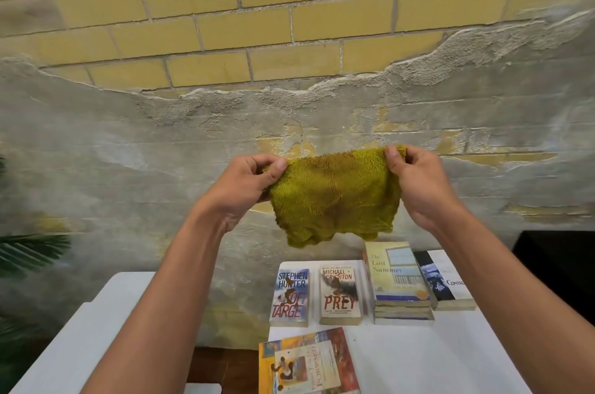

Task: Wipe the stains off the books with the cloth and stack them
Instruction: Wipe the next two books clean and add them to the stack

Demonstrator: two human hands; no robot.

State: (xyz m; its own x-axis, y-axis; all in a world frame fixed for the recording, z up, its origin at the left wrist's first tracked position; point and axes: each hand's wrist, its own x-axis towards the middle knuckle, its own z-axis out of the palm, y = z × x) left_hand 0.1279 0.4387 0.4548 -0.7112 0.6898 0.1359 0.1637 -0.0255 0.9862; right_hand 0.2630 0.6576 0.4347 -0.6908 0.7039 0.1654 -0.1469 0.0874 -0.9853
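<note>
I hold a fluffy yellow-green cloth stretched out in the air above the table. My left hand pinches its upper left corner and my right hand pinches its upper right corner. Below lie the books: "Soft Target" with a brown stain on its cover, "Prey" also stained, a small stack topped by "The Last Summer", a dark book to the right of it, and a colourful book nearest me.
The books rest on a white table. A second white table stands to the left, with a gap between them. A worn brick wall rises behind. Green plant leaves reach in at the left.
</note>
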